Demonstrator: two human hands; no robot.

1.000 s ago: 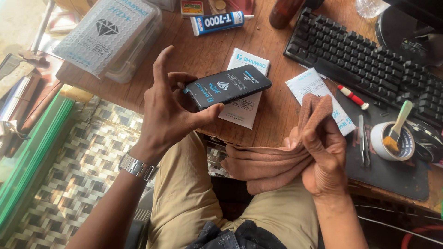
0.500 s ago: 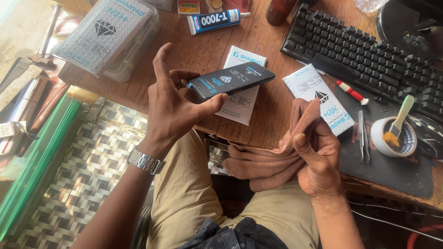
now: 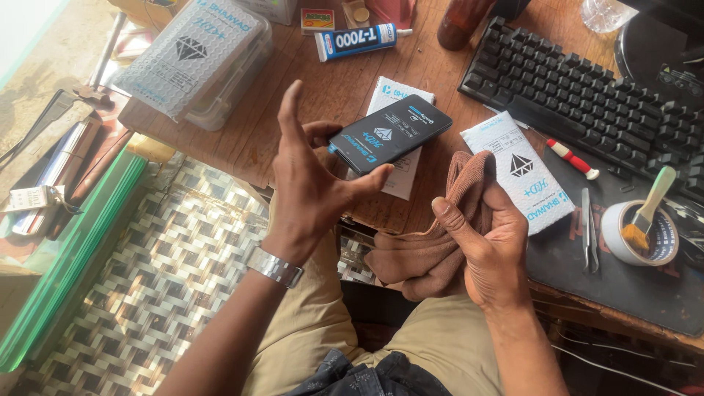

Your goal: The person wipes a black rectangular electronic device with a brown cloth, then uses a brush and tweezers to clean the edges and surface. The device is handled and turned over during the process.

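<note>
I am seeing the left hand (image 3: 308,183) pinching a dark phone (image 3: 390,133) by its edges, face up above the wooden table (image 3: 345,81), while the right hand (image 3: 488,246) is gripping a brown cloth (image 3: 429,249), apparently just clear of the phone.

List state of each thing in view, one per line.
left hand: holding phone
phone: held off the table, tilted
right hand: gripping cloth
brown cloth: bunched, hanging
glue tube: capped, lying flat
brush: resting in tape roll
tweezers: lying on the mat
</note>
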